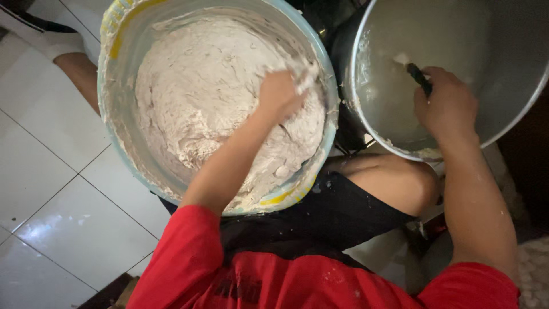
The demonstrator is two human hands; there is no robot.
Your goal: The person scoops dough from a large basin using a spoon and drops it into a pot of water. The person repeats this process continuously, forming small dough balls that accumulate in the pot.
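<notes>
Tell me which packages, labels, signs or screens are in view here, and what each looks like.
No packages, signs or screens in view.
Shirt print: bottom centre, on the red shirt, dark lettering, mostly hidden.
Tub: upper left, round, pale blue with yellow rim marks, smeared with dough; whether those are a label is unclear.

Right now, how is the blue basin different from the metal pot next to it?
The blue basin is nearly full of thick white dough; the metal pot holds only smears on its wall. The basin looks like plastic with a yellow-marked rim; the pot is bare shiny metal. The left hand digs into the basin's dough, while the right hand grips a dark handle inside the pot. Both are big, round and open.
</notes>
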